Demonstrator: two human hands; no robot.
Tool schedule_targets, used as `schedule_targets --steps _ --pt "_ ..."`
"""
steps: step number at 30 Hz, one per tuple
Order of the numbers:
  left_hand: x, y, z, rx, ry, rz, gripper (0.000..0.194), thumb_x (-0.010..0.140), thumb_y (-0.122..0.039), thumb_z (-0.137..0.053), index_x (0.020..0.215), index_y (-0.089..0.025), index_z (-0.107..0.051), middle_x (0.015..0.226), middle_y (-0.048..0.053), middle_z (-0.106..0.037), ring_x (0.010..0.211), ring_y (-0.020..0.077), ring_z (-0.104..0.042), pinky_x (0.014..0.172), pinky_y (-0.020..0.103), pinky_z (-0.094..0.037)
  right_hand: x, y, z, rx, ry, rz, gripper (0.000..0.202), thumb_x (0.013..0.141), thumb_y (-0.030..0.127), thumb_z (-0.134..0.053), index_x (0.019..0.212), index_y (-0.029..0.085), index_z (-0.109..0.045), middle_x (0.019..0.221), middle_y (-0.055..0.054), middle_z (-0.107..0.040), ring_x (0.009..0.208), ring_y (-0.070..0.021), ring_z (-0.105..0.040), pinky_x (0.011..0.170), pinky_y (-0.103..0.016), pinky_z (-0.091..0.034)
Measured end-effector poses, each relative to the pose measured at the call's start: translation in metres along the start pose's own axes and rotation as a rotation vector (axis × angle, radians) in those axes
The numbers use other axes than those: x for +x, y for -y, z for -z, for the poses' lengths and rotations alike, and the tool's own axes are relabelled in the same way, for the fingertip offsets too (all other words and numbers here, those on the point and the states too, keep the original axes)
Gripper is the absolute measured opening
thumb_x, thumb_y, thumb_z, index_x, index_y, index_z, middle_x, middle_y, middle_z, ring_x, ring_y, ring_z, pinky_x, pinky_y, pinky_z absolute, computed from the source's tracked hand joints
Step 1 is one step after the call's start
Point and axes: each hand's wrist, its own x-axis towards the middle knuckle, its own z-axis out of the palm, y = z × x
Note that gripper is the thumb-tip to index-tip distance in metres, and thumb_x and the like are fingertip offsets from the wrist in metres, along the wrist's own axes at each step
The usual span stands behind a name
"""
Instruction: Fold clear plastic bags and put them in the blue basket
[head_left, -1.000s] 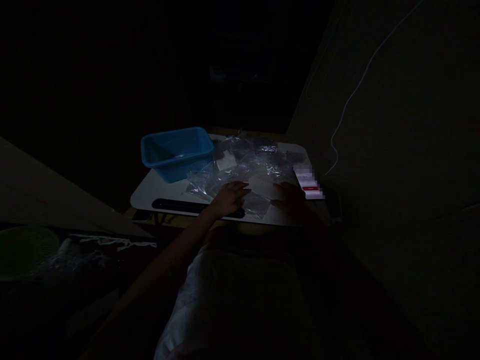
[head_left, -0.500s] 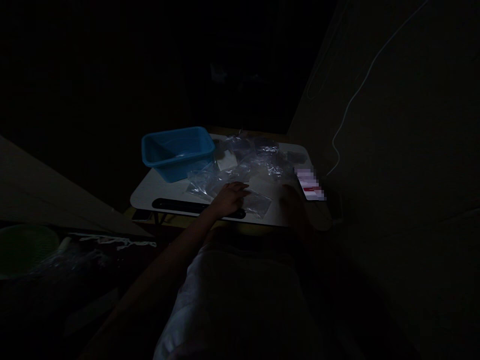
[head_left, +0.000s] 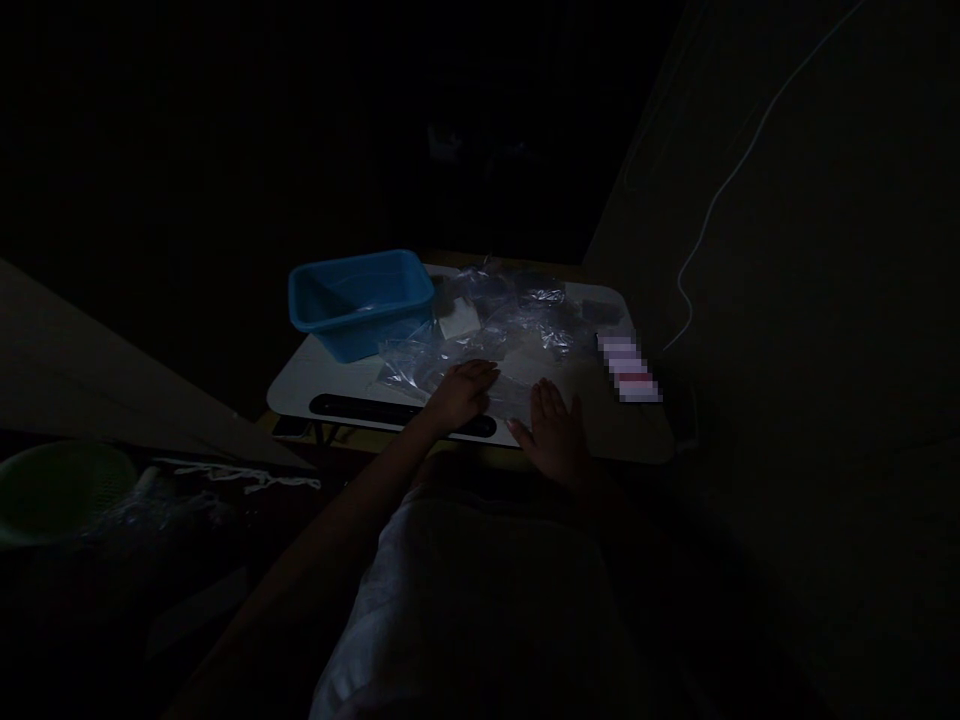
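Note:
My left hand lies on a clear plastic bag near the table's front edge, fingers stretched out. To its right, my right hand rests flat over the bag's right end, thumb and fingers spread. More crumpled clear plastic is heaped just beyond both hands. A small white piece, perhaps folded paper, sits among the plastic. The light is very dim, so fine detail of the bag is lost.
A blue basin stands on the white table at the left. A lit phone lies at the right edge. A black slot runs along the front. A white cable hangs by the wall. A green basket is lower left.
My right hand has moved left and come down flat onto the plastic bag, where before it was a dark blur beside it. My left hand has stayed in place.

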Motion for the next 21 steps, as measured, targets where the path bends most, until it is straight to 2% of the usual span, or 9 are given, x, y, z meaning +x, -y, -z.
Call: schedule_targets --steps 4,9,15,18,21 --pt "0.002 0.003 -0.002 -0.004 -0.082 0.022 0.044 0.074 -0.011 -0.04 0.116 -0.013 -0.054 0.123 0.011 -0.052 0.115 0.0217 -0.045 0.098 0.041 -0.036 0.005 -0.022 0.001 0.005 0.029 0.081 0.067 0.085 0.053 -0.023 0.132 0.007 -0.032 0.139 -0.02 -0.031 0.129 -0.0293 -0.025 0.1 -0.054 -0.017" --pt "0.002 -0.001 -0.001 0.002 -0.097 0.064 0.042 0.073 -0.011 -0.041 0.112 -0.009 -0.055 0.121 0.013 -0.053 0.113 0.022 -0.047 0.098 0.038 -0.037 0.015 -0.053 0.002 0.003 0.072 0.174 0.066 0.085 0.052 -0.028 0.133 0.007 -0.029 0.139 -0.021 -0.03 0.13 -0.0293 -0.023 0.1 -0.053 -0.019" --pt "0.001 -0.007 0.009 0.007 -0.124 0.043 0.041 0.078 -0.017 -0.038 0.116 -0.009 -0.052 0.121 0.013 -0.054 0.112 0.0213 -0.048 0.097 0.038 -0.037 0.016 -0.06 0.001 0.008 0.07 0.191 0.072 0.082 0.057 -0.03 0.134 0.006 -0.028 0.139 -0.022 -0.029 0.13 -0.0302 -0.022 0.1 -0.054 -0.018" --pt "0.008 -0.022 0.011 0.041 -0.082 0.026 0.043 0.083 -0.021 -0.035 0.121 -0.009 -0.048 0.124 0.013 -0.051 0.116 0.0208 -0.045 0.1 0.037 -0.032 0.017 -0.058 0.001 0.002 0.073 0.19 0.072 0.082 0.058 -0.03 0.133 0.008 -0.029 0.14 -0.021 -0.028 0.13 -0.0296 -0.022 0.099 -0.054 -0.018" --pt "0.022 -0.051 0.006 0.055 0.002 0.01 0.046 0.089 -0.028 -0.024 0.129 -0.009 -0.038 0.134 0.013 -0.041 0.127 0.0211 -0.032 0.105 0.039 -0.023 0.018 -0.059 -0.002 -0.011 0.077 0.193 0.074 0.08 0.058 -0.034 0.134 0.007 -0.029 0.14 -0.021 -0.029 0.13 -0.0295 -0.021 0.1 -0.054 -0.018"
